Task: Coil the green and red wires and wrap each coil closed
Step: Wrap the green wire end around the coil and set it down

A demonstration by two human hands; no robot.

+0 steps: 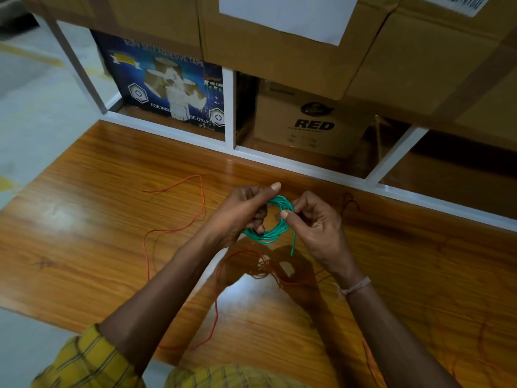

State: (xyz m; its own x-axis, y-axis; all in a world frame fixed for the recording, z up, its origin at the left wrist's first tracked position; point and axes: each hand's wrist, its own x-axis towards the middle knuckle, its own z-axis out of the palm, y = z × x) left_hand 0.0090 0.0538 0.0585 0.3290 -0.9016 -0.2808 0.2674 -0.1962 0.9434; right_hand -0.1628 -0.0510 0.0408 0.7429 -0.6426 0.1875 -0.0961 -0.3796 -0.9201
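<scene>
The green wire (272, 233) is wound into a small round coil held above the wooden table (84, 219). My left hand (243, 211) grips the coil's left side, thumb stretched over the top. My right hand (316, 219) pinches the coil's right side between thumb and fingers. A short green tail hangs down from the right side of the coil. The red wire (202, 203) lies loose and uncoiled on the table, looping from the left of my hands down under my forearms toward the near edge.
A white shelf frame (229, 107) stands along the table's far edge, holding a blue adhesive-tape box (167, 88) and a brown carton marked RED (310, 121). Large cardboard boxes (279, 46) sit above. Pale floor (33, 107) lies to the left.
</scene>
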